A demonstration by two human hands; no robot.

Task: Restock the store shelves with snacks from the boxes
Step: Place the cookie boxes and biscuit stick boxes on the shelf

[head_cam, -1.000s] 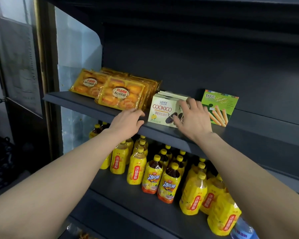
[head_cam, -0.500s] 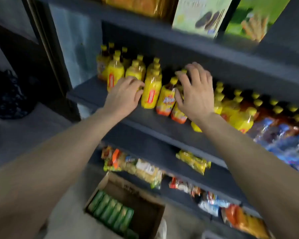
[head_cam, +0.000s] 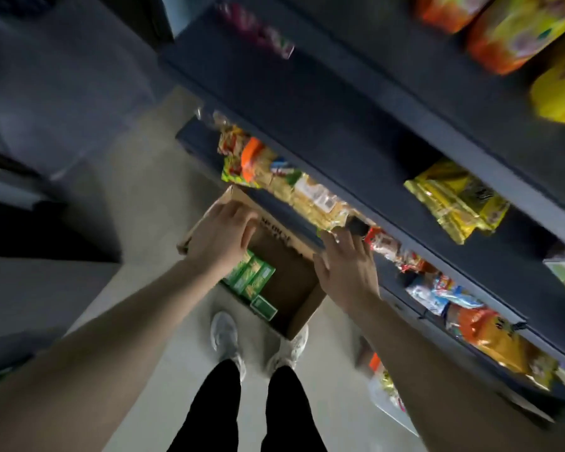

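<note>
An open cardboard box [head_cam: 294,282] stands on the floor against the foot of the dark shelves [head_cam: 356,132]. Several green snack boxes [head_cam: 252,278] lie in its left half; the right half shows bare cardboard. My left hand [head_cam: 222,236] hovers above the box's left side, fingers loosely bent, holding nothing. My right hand [head_cam: 346,265] is spread over the box's far right corner, near the lowest shelf edge, also holding nothing. The picture is blurred by motion.
Noodle packets [head_cam: 291,184] and yellow bags [head_cam: 457,200] lie on lower shelves, more snack bags [head_cam: 490,334] on the bottom shelf. Orange and yellow packs [head_cam: 509,31] sit higher up. My white shoes [head_cam: 229,337] stand just before the box on pale floor.
My view has swung down from the upper shelves to the floor. Both hands have left the shelf and dropped to just above the cardboard box.
</note>
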